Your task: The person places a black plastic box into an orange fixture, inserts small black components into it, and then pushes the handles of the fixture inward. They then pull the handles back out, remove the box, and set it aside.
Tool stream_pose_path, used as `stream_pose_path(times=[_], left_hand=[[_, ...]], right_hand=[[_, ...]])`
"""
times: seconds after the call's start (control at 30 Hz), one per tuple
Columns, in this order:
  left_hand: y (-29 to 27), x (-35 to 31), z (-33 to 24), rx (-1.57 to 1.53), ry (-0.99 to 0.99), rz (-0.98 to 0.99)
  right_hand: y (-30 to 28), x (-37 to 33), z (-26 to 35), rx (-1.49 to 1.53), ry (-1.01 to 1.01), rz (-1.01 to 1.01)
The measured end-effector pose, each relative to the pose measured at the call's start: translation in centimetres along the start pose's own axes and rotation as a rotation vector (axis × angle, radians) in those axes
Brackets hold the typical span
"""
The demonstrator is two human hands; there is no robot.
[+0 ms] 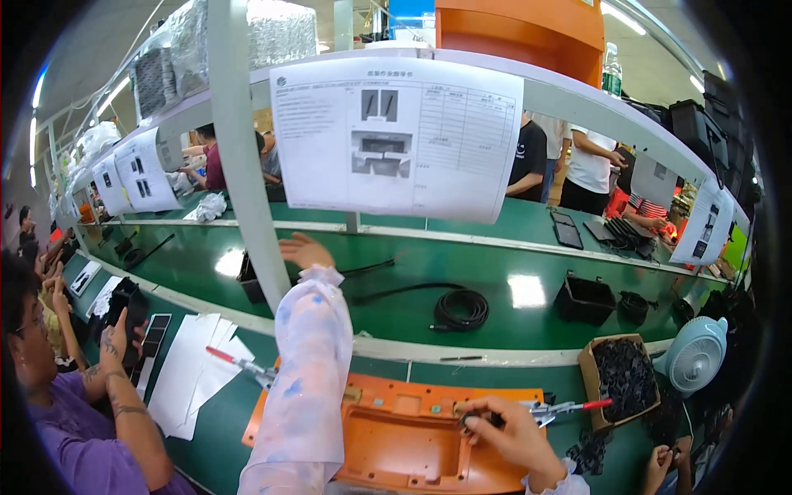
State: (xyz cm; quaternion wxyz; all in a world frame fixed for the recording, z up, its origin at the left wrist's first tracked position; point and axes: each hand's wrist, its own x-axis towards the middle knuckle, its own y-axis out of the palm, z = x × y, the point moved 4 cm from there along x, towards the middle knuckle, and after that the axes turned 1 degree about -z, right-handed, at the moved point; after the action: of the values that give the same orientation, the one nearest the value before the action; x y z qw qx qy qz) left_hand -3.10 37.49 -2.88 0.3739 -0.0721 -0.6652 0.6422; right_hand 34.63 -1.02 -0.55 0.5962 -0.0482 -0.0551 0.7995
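Right hand (513, 439) is pinching a small black piece (470, 422) over the orange panel (396, 450); left hand (307, 251) is hovering, spread and empty-looking, over the green belt (388, 330); I should be pinching lightly, steadily.

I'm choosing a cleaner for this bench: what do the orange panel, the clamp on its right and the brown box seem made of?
Orange panel: probably molded plastic, smooth and satin, judging by its even color and rounded recesses; painted metal is possible. Clamp: apparently metal, given its silvery shine; its red grip looks plastic or rubber-coated. Brown box: likely cardboard, with matte, thin, tan walls.
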Motion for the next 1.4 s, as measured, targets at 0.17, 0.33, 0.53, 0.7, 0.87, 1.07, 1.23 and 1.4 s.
stream_pose_path(times=[0.17,0.33,0.53,0.7,0.87,1.07,1.23,1.4], left_hand=[[-0.9,-1.2,-0.3,0.021,0.055,0.001],[1.2,1.4,0.5,0.047,0.064,0.042],[1.3,1.8,1.4,-0.009,0.11,-0.063],[-5.4,0.1,0.6,-0.222,0.457,-0.392],[-13.2,-8.1,2.5,-0.333,0.935,-0.767],[-20.0,-18.2,14.4,-0.707,1.334,-0.59],[-22.5,-25.9,25.0,-0.886,1.562,-0.317],[-21.8,-29.0,28.6,-0.968,1.625,-0.062]], right_hand=[[-0.7,-0.6,0.8,-0.063,0.065,-0.003],[-0.8,-0.5,1.0,-0.04,0.052,-0.009],[-0.5,-0.3,0.4,-0.043,0.027,0.013],[-0.3,0.0,0.2,-0.017,-0.019,0.02],[-1.3,-0.1,0.9,-0.038,-0.021,0.004],[-3.7,-0.3,2.0,-0.033,-0.107,-0.152],[-7.4,-1.2,2.7,-0.053,-0.192,-0.377],[-8.0,-1.5,3.3,-0.027,-0.216,-0.413]])
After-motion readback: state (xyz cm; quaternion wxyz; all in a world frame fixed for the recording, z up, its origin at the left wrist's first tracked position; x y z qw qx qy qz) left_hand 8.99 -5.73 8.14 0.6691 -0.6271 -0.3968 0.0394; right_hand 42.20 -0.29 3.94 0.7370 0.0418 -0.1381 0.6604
